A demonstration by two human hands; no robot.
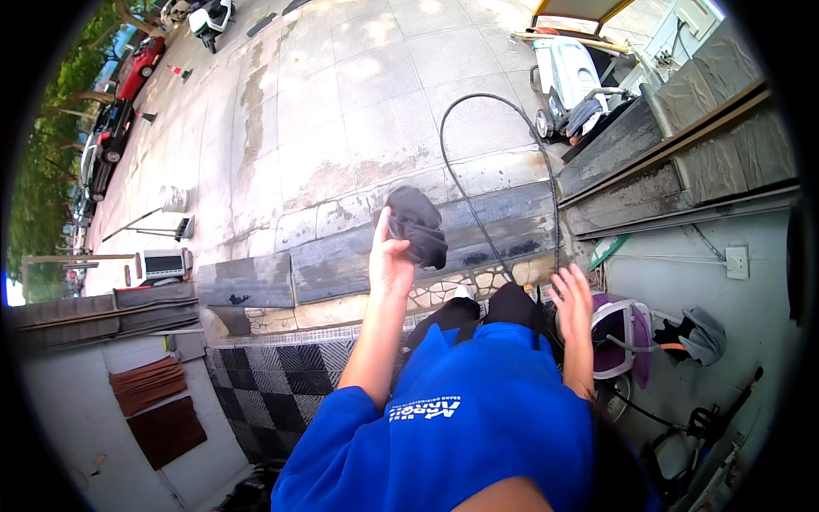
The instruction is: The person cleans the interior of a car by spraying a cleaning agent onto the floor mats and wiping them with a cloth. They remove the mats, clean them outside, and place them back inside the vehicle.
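Observation:
My left hand is raised in front of me and holds a bunched dark cloth, with the thumb against its near side. My right hand is off to the right with its fingers apart and holds nothing. Close beyond its fingertips runs a black hose, which loops out over the stone step and the pavement. Its lower ends are hidden near my legs.
At upper right stands a white wheeled machine. A purple and white basket and a grey cloth are by the right wall. Brown towels hang at left. A bucket and a dustpan stand outside on the pavement.

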